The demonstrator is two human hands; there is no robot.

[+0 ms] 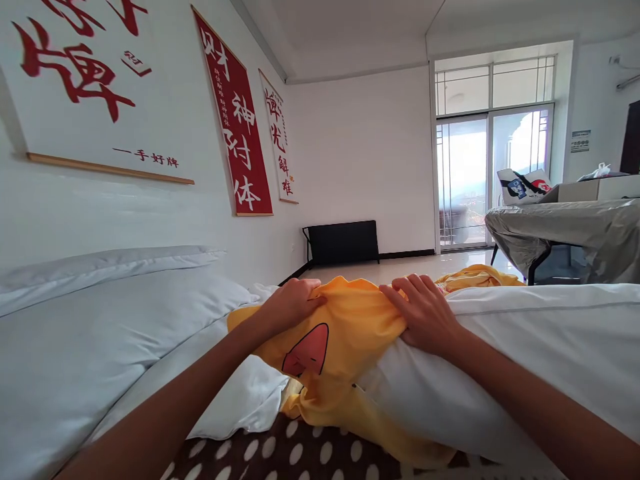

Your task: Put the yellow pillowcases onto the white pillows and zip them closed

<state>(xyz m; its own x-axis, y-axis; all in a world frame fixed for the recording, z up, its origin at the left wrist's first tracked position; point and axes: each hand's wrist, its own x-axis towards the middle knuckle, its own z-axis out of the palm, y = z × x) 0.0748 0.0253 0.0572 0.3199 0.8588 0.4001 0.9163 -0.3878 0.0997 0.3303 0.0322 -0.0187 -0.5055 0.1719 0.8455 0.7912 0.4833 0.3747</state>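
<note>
A yellow cloth (356, 320) with a black-outlined pink-orange print is stretched between my hands, and its lower folds hang down in front. On its left side, my left hand (299, 298) pinches the upper edge. My right hand (423, 310) grips the cloth's right side, fingers bent over it beside the white bedding (545, 353). The yellow fabric partly covers this puffy white piece near my right hand. How far the white piece extends under the fabric is hidden.
White pillows (100, 327) rest against the left wall. A brown polka-dot blanket (270, 450) lies at the bottom. More yellow fabric (480, 277) shows beyond the white bedding. A plastic-covered table (575, 217) with boxes stands right, and a black folded panel (343, 242) sits by the wall.
</note>
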